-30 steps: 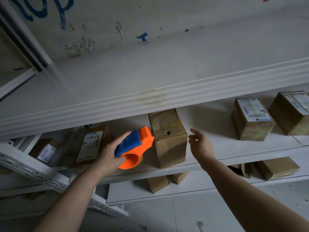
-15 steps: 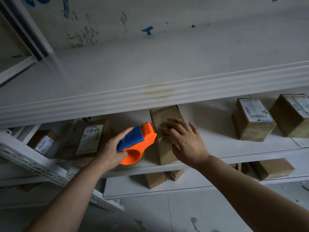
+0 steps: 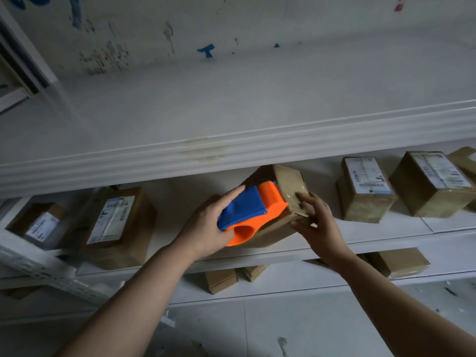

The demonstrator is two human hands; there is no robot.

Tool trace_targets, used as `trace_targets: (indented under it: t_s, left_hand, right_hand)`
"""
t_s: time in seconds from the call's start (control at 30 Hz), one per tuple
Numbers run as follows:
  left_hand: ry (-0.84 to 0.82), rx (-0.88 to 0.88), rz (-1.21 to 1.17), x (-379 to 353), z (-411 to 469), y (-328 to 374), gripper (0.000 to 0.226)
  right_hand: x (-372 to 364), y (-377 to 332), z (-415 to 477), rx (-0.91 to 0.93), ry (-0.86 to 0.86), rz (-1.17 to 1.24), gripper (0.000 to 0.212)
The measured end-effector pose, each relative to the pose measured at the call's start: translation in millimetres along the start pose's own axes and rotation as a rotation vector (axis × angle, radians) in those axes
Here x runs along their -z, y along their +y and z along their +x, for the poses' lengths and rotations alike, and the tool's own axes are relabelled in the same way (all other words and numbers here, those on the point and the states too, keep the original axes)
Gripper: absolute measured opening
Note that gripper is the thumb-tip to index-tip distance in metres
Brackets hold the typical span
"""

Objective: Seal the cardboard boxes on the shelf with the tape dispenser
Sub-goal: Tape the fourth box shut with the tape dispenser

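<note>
On the shelf [image 3: 180, 202], left hand [image 3: 206, 228] grips dispenser [image 3: 257, 207] (apparently touching box [image 3: 291, 184]); right hand's [image 3: 319, 228] fingers [image 3: 306, 199] clutch box.

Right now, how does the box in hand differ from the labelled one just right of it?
The held box lies askew, gripped by the right hand with the tape dispenser on it; the labelled box stands square, untouched. The labelled box carries a white label on top; the held box shows none. Both are brown cardboard.

cardboard box [image 3: 291, 181]: brown, tilted, perhaps lifted, corner gripped by right hand [image 3: 319, 228] | tape dispenser [image 3: 257, 207]: orange-blue, held in left hand [image 3: 206, 228], nose against cardboard box
</note>
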State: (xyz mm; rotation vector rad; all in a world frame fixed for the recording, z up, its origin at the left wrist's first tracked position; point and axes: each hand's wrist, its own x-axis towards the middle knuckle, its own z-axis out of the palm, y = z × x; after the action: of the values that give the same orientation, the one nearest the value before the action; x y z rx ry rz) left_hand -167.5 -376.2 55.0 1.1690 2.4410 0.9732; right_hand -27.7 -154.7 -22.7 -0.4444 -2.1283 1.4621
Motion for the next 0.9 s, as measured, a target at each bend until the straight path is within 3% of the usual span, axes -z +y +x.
trace_targets:
  t_s: [0.17,0.23,0.33,0.4,0.5,0.73,0.9]
  left_hand:
    - [-0.002,-0.126,0.187,-24.2,26.4,55.3,0.084]
    - [-0.017,-0.142,0.24,-34.6,33.5,68.3,0.082]
    - [-0.054,-0.12,0.27,-48.8,43.3,82.3,0.082]
    - [-0.069,-0.093,0.294,-56.7,48.7,90.8,0.083]
    - [-0.085,-0.057,0.362,-64.5,52.0,98.0,0.087]
    - [-0.053,-0.059,0.485,-61.5,63.5,92.8,0.093]
    - [0.045,0.099,0.389,-12.8,55.1,34.4,0.087]
  right_hand:
    - [42.5,38.3,-5.1,-0.136,-0.06,-0.146,0.055]
    - [58.1,38.1,1.5,-0.114,-0.083,-0.272,0.073]
    - [76.3,24.2,18.5,0.1,-0.195,-0.364,0.111]
    - [82.4,20.0,29.5,0.168,-0.323,-0.425,0.121]
    - [84.5,25.2,36.7,0.162,-0.435,-0.411,0.126]
    - [87.1,29.0,41.5,0.145,-0.403,-0.355,0.136]
    - [87.8,30.6,44.4,0.135,-0.442,-0.364,0.138]
